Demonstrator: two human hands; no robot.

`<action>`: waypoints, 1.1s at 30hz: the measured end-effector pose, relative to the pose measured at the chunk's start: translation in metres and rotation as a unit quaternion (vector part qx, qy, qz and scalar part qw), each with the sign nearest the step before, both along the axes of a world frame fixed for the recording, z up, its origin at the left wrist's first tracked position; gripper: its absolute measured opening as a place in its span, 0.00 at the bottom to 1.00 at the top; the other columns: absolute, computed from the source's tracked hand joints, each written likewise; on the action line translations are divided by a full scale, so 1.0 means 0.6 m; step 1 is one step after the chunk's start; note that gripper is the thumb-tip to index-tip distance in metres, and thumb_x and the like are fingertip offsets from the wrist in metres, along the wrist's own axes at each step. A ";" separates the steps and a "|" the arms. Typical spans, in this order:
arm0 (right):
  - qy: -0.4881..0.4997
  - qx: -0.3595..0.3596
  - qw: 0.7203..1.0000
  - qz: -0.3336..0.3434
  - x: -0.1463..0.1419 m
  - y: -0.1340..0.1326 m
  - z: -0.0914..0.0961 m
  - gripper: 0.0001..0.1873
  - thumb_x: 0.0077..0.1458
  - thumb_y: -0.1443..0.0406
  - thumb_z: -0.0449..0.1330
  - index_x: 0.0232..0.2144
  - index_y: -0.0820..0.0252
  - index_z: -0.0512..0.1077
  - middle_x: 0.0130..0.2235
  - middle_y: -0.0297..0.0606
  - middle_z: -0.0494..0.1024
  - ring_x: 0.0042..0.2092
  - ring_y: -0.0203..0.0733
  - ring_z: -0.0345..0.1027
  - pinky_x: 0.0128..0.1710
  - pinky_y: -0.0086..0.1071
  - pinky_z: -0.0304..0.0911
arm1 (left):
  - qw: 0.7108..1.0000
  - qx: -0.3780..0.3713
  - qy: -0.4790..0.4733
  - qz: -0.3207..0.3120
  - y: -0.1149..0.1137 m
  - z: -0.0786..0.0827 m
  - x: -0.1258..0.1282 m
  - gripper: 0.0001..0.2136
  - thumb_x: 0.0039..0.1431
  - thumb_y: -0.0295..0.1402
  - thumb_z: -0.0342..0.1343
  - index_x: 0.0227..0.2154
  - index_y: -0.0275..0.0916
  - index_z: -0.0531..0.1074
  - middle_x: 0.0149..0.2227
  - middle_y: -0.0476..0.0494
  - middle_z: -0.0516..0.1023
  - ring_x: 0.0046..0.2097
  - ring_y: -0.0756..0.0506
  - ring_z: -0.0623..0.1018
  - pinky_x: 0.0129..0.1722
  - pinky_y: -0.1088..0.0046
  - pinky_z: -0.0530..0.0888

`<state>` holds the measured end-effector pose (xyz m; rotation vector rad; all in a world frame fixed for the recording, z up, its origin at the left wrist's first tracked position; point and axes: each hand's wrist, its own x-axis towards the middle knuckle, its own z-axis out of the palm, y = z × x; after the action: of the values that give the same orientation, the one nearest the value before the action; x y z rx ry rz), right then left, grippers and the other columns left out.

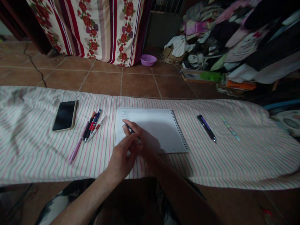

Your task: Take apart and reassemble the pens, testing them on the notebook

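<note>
A spiral notepad [164, 131] lies on the striped cloth, its coil along the right side and printed lines down its left part. Over its lower left area, my right hand [143, 137] is closed around a dark pen [129, 128], which slants across the fingers. My left hand [122, 156] reaches in from below, thumb and fingers pinched together at the pen's rear end, close against the right hand. The fingertips partly cover the pen there. Any writing beneath the hands is hidden or too faint to read.
Left of the notepad lie several pens [93, 123] and a smartphone [64, 115]. To its right are a black and purple pen [207, 128] and a pale patterned pen [229, 127]. Beyond the cloth-covered surface [42, 150] stand a purple basin [148, 60] and heaped clothes [211, 31].
</note>
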<state>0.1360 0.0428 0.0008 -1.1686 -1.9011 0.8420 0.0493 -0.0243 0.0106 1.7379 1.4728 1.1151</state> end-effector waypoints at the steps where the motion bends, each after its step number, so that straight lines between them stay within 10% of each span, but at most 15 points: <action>1: -0.004 0.003 1.000 0.001 0.001 0.000 0.001 0.16 0.58 0.63 0.49 0.48 0.57 0.67 0.44 0.39 0.75 0.46 0.39 0.69 0.45 0.31 0.64 | 1.000 0.002 0.004 0.003 0.000 0.001 0.000 0.15 0.58 0.33 0.50 0.48 0.37 0.66 0.36 0.44 0.75 0.36 0.48 0.75 0.35 0.73 0.73; 33: 0.037 0.051 0.998 -0.008 -0.005 0.004 -0.021 0.17 0.58 0.64 0.49 0.49 0.57 0.67 0.43 0.39 0.75 0.44 0.39 0.70 0.45 0.32 0.65 | 0.999 -0.002 -0.031 0.010 -0.003 0.000 0.014 0.11 0.55 0.31 0.51 0.42 0.37 0.69 0.30 0.46 0.75 0.27 0.52 0.73 0.27 0.78 0.70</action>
<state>0.1329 0.0455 -0.0118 -1.0758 -1.8495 0.7600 0.0574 -0.0262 0.0106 1.6747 1.4573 1.1659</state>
